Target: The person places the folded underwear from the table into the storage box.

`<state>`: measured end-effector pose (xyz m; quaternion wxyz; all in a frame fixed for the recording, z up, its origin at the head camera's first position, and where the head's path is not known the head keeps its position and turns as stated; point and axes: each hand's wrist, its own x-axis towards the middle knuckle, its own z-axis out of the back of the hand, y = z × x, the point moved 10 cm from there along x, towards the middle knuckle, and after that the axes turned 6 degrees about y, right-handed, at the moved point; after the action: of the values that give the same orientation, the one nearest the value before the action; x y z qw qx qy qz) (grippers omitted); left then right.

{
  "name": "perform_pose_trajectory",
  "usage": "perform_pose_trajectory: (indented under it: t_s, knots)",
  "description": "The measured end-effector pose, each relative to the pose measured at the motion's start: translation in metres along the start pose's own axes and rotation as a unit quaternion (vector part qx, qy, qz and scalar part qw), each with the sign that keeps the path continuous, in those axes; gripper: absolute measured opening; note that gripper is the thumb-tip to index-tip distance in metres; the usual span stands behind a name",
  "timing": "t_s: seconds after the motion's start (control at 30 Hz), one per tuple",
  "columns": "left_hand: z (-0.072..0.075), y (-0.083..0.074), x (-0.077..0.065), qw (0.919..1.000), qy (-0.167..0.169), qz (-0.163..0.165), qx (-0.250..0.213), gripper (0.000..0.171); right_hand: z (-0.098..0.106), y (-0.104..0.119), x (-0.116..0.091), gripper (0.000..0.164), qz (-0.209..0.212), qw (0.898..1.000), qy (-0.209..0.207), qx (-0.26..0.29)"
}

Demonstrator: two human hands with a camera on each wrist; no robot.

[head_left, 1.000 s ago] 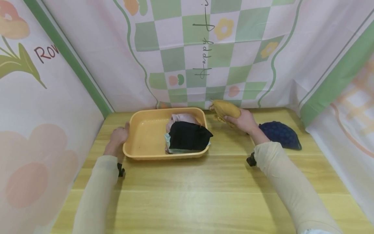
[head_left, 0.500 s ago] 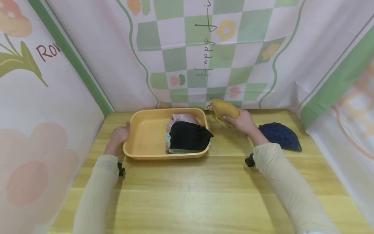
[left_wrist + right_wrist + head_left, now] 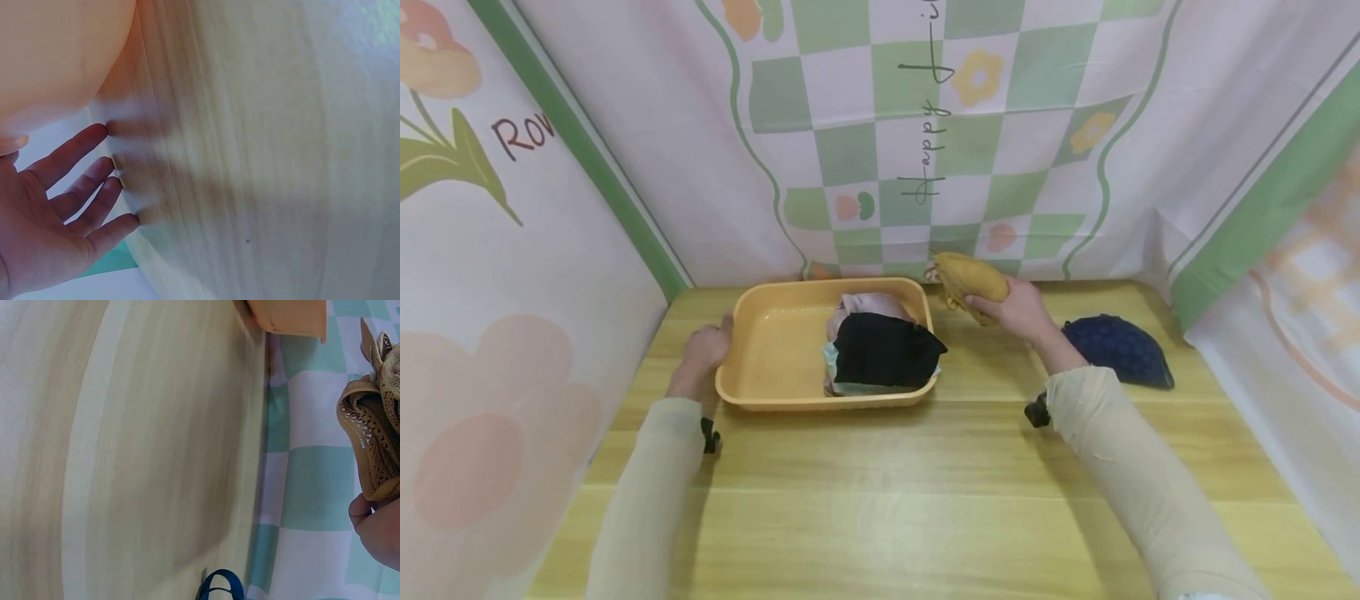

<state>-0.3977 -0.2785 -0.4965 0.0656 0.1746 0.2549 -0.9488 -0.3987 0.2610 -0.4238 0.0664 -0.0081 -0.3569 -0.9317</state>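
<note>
My left hand (image 3: pixel 703 348) is at the left end of a yellow plastic basin (image 3: pixel 778 358). In the left wrist view its fingers are spread with tips at the wooden tabletop, and its thumb touches the basin wall (image 3: pixel 62 56). My right hand (image 3: pixel 1024 310) holds a folded mustard-yellow bra (image 3: pixel 973 279) with lace trim, raised over the table's back edge right of the basin. The right wrist view shows the thumb pinching that bra (image 3: pixel 369 444). Inside the basin's right half lie a folded black cloth (image 3: pixel 883 350), a pale pink cloth (image 3: pixel 874 302) and a mint-coloured one (image 3: pixel 830 354).
A navy folded bra (image 3: pixel 1116 350) lies on the wooden table (image 3: pixel 880 500) behind my right forearm; its blue strap (image 3: pixel 220 575) shows in the right wrist view. A checked curtain (image 3: pixel 902 158) hangs along the back edge, with fabric walls on both sides.
My right hand has drifted slightly left with the mustard-yellow bra, toward the basin. The left hand, the basin and the navy bra stay where they were.
</note>
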Motion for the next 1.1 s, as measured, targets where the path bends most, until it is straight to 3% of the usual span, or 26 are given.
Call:
perform_pose_trajectory:
  t_s: [0.37,1.1]
  knots:
    - [0.000,0.002,0.003,0.9998,0.002,0.015,0.009,0.092,-0.002,0.015,0.003,0.056,0.011,1.000,-0.002,0.019]
    - [0.001,0.000,0.003,0.9997,-0.018,0.000,0.018,0.089,-0.010,0.036,0.009,0.055,0.023,0.998,-0.004,0.055]
